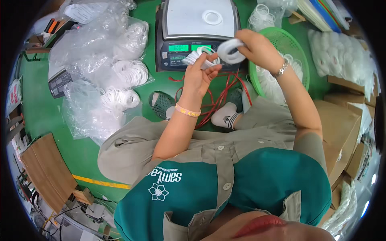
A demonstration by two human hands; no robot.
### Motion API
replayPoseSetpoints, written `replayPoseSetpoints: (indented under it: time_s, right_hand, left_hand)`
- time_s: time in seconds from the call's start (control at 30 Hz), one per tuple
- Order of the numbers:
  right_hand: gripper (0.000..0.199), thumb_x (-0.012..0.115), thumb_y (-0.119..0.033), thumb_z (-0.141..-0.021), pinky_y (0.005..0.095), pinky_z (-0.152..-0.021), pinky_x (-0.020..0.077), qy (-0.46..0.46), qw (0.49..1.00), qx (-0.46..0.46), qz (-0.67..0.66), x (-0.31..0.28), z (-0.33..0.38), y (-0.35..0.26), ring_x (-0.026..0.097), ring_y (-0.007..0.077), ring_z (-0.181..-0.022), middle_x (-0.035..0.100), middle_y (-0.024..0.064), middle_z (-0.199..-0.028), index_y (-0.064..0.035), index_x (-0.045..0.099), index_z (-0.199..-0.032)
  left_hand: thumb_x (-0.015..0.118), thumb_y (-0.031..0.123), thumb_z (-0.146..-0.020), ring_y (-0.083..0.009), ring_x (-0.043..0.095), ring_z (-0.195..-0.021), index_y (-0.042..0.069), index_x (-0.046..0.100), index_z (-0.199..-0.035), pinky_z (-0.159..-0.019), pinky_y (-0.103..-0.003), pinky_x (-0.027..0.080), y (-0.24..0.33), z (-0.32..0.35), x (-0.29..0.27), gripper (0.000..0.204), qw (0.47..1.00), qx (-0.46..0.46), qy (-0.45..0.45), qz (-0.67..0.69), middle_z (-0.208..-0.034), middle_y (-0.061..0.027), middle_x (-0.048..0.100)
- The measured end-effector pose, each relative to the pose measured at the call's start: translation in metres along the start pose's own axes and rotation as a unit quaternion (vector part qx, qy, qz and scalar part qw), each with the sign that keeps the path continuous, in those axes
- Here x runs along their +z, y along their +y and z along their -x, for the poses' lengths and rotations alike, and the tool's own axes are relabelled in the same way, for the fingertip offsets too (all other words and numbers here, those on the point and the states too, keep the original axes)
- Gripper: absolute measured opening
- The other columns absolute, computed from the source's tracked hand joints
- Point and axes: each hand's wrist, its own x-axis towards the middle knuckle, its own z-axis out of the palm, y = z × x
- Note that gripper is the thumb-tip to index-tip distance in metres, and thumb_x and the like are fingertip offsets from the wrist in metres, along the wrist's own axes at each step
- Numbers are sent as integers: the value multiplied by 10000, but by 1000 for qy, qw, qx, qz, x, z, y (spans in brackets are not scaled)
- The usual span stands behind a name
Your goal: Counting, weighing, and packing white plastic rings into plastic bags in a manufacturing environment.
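Observation:
My left hand (200, 76) is closed around a fanned bunch of flat white rings (189, 60), in front of the scale's display. Just to its right, my right hand (260, 49) grips a second stack of white rings (230, 57) by its right side; this stack is slightly blurred. Behind both hands stands a digital weighing scale (177, 63) with lit green displays, partly covered by the rings. A few white rings (212, 17) lie on its pale weighing plate (185, 20). Below my right hand, a green mesh basket (306, 76) holds many loose white rings (273, 82).
Clear plastic bags (86, 96) of white rings line the left of the green floor (56, 116). Red straps (209, 108) lie between my feet. More bagged rings (341, 60) and cardboard boxes (335, 124) stand on the right. A brown board (50, 168) is at lower left.

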Motion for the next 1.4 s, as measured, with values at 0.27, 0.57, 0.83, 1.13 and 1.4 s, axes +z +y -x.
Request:
replayPoseSetpoints:
  time_s: [0.27, 0.57, 0.83, 1.13, 1.4]
  right_hand:
    - [296, 551, -277, -732, 382, -709, 437, -72, 996, 49, -32, 87, -147, 80, 559, 330, -766, 586, 185, -789, -28, 581, -888]
    - [365, 555, -268, -716, 410, -782, 463, -103, 970, 195, 102, 140, -198, 84, 557, 277, -972, 540, 97, -1084, -145, 539, -1059]
    - [448, 603, -274, -739, 384, -783, 452, 40, 995, 90, 4, 110, -154, 113, 546, 286, -949, 522, 112, -1089, -154, 495, -1157]
    - [238, 585, -157, -797, 251, -659, 435, 41, 970, 186, -151, 21, 40, 64, 544, 140, -763, 597, 65, -922, -53, 586, -1010]
    - [237, 462, -56, -852, 230, -722, 433, -9, 870, 347, -350, -3, 134, 5, 522, 92, -805, 585, 46, -937, -23, 558, -1065]
  left_hand:
    - [611, 201, -808, -95, 524, -480, 116, 547, -890, -410, -199, 396, -10, -8, -3, 134, 996, -7, 85, 23, -762, -15, 580]
    - [534, 209, -863, -96, 564, -547, 27, 509, -1089, -449, -196, 440, -9, -8, 2, 291, 998, -47, 37, 7, -892, -77, 616]
    - [519, 205, -871, -96, 557, -543, 34, 524, -1069, -465, -200, 428, -16, -7, 13, 261, 995, -90, 4, -37, -930, -72, 616]
    - [534, 209, -862, -101, 614, -674, 18, 558, -1036, -543, -183, 463, -44, 24, 35, 260, 954, -144, -172, -197, -921, -57, 621]
    - [549, 194, -852, -148, 628, -773, 3, 547, -1048, -600, -220, 489, -68, 40, 43, 274, 927, -180, -225, -240, -937, -88, 619]
